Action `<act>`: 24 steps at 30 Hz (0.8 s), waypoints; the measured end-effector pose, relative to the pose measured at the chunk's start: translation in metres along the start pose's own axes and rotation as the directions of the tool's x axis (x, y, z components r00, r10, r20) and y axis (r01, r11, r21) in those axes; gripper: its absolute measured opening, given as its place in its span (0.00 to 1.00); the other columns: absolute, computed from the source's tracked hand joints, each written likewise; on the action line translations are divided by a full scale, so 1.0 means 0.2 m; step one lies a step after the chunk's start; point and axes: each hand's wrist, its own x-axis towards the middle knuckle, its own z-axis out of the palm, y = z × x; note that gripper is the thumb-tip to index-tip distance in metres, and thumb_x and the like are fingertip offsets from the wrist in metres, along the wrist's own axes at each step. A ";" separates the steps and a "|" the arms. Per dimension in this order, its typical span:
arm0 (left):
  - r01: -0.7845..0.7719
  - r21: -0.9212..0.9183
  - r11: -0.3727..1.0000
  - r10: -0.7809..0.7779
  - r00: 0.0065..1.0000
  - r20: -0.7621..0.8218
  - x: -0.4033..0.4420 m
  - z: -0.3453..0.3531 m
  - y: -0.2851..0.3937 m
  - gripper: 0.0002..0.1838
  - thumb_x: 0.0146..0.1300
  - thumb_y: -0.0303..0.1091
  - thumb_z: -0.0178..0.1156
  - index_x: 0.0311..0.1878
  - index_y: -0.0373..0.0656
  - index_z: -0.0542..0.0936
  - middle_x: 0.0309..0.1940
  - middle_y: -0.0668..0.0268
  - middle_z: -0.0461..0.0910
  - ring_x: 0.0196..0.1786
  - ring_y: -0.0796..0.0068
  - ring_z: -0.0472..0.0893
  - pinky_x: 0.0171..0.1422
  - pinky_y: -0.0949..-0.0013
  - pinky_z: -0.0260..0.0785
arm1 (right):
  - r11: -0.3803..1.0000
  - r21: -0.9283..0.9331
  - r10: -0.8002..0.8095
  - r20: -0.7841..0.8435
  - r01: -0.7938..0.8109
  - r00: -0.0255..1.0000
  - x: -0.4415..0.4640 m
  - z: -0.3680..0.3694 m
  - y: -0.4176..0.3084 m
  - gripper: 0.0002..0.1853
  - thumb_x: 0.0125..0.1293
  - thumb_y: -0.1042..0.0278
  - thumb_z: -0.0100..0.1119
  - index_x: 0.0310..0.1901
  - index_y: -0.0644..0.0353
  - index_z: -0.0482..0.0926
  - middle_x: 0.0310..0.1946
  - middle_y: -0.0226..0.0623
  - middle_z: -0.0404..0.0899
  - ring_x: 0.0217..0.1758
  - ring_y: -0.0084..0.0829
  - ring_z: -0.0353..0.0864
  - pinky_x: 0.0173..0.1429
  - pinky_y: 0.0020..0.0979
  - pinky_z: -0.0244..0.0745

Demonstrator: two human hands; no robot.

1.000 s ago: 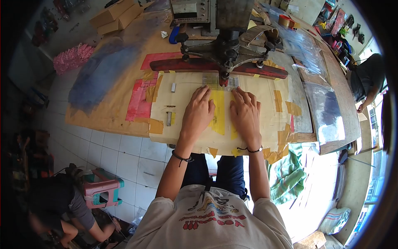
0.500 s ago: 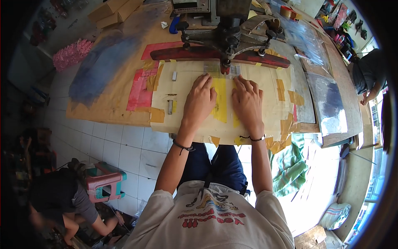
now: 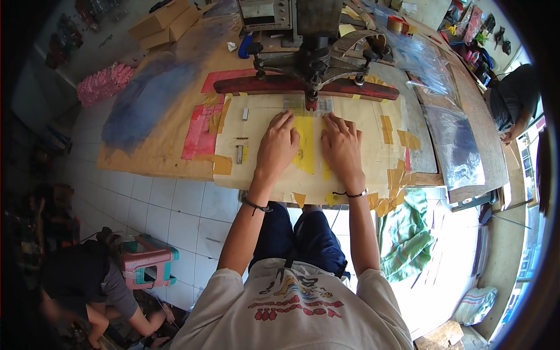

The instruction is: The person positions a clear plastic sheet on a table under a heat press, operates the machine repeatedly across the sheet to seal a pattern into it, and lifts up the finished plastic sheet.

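My left hand [image 3: 276, 144] lies on the pale taped sheet [image 3: 265, 175], fingers stretched forward and pressed near the edge of a small clear plastic piece [image 3: 293, 104]. Beside it, across a strip of yellow tape [image 3: 304, 143], my right hand [image 3: 342, 149] rests with fingers extended, its fingertips at the right part of the plastic. Neither hand is wrapped around anything. Just beyond the fingertips is a long dark-red press bar [image 3: 256, 86], carried on a black metal bracket [image 3: 291, 64]. The bar partly covers the plastic's far side.
Two small metal pieces [image 3: 240, 154] lie on the sheet's left side. A control box [image 3: 265, 14] stands behind the press. Plastic sheets [image 3: 458, 140] lie at right. One person [image 3: 513, 99] stands at right; another [image 3: 96, 280] crouches at lower left near a stool [image 3: 149, 265].
The camera view has tilted slightly, so the table and press appear a little lower. Both hands keep nearly the same place on the sheet.
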 end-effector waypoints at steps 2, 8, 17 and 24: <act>-0.009 0.004 1.000 0.009 1.000 0.002 0.01 0.00 0.00 0.22 0.74 0.28 0.57 0.65 0.24 0.80 0.70 0.43 0.79 0.74 0.46 0.78 0.81 0.55 0.70 | 1.000 0.009 0.002 -0.008 -0.002 1.000 0.00 0.00 0.00 0.23 0.71 0.67 0.57 0.66 0.59 0.84 0.70 0.40 0.82 0.71 0.44 0.77 0.74 0.49 0.67; 0.007 0.000 1.000 -0.007 1.000 0.022 0.01 -0.02 0.01 0.22 0.74 0.28 0.57 0.66 0.25 0.80 0.71 0.44 0.79 0.74 0.46 0.78 0.81 0.55 0.70 | 1.000 0.008 0.000 -0.024 0.001 1.000 -0.01 0.01 0.01 0.23 0.71 0.67 0.57 0.66 0.60 0.84 0.70 0.40 0.82 0.71 0.43 0.77 0.74 0.49 0.67; -0.022 0.033 0.999 0.020 0.999 0.049 -0.01 -0.02 0.00 0.23 0.75 0.29 0.57 0.68 0.25 0.79 0.73 0.45 0.77 0.76 0.47 0.75 0.82 0.55 0.68 | 1.000 0.000 0.000 -0.007 0.000 1.000 0.00 0.01 0.01 0.24 0.70 0.68 0.57 0.67 0.59 0.84 0.70 0.40 0.82 0.71 0.43 0.77 0.74 0.47 0.67; -0.003 0.034 0.999 0.001 0.998 0.055 -0.01 -0.03 0.02 0.24 0.75 0.30 0.56 0.68 0.24 0.79 0.73 0.45 0.77 0.76 0.48 0.75 0.82 0.55 0.69 | 1.000 0.011 0.008 -0.007 -0.008 1.000 0.00 0.00 0.00 0.24 0.70 0.68 0.57 0.67 0.60 0.84 0.69 0.39 0.82 0.71 0.42 0.77 0.74 0.47 0.67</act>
